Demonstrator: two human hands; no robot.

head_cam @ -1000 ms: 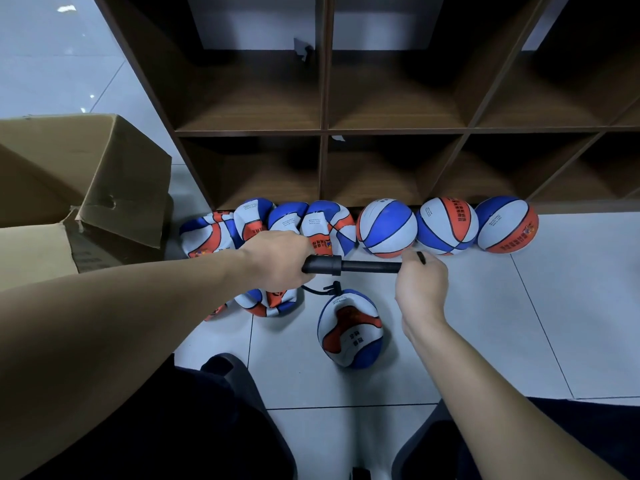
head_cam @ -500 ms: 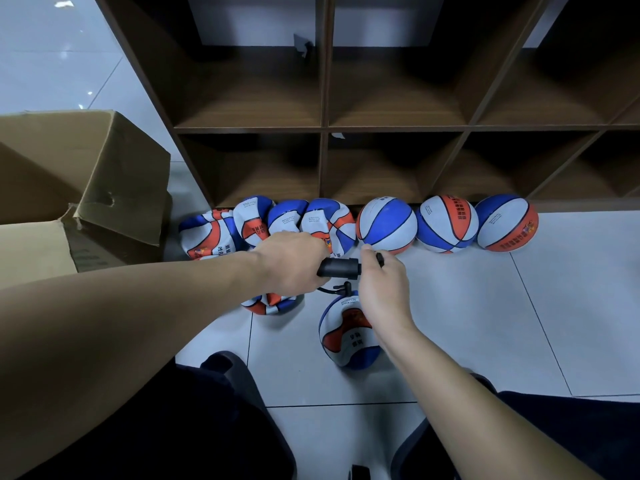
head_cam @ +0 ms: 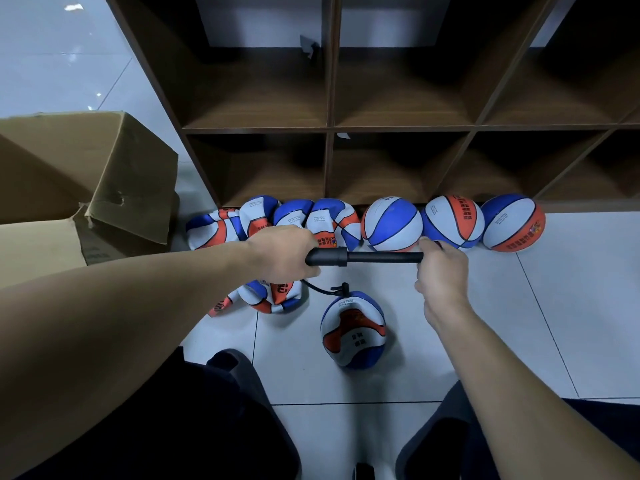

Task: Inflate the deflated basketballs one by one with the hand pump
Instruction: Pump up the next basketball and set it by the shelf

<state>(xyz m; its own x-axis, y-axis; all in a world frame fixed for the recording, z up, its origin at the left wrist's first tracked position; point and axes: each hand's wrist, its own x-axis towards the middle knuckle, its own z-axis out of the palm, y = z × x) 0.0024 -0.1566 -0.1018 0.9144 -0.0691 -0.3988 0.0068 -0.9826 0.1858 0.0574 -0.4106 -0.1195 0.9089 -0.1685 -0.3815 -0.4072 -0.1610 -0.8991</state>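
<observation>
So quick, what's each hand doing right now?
Left hand: grips the hand pump barrel.
Right hand: grips the pump's handle end, rod pulled out.

Dim, cool light; glare on floor tiles (head_cam: pixel 74 8); wide-angle edge distortion; sharp focus.

left hand (head_cam: pixel 282 256) grips pump (head_cam: pixel 363 257) | right hand (head_cam: pixel 441 268) holds handle | hose in ball (head_cam: pixel 353 329)

Both hands out in front, level with each other.
The left hand (head_cam: pixel 282 254) is curled in a fist around the pump barrel (head_cam: pixel 325 257); the right hand (head_cam: pixel 441 268) is closed on the pump handle end, with both forearms bare and reaching forward.
</observation>
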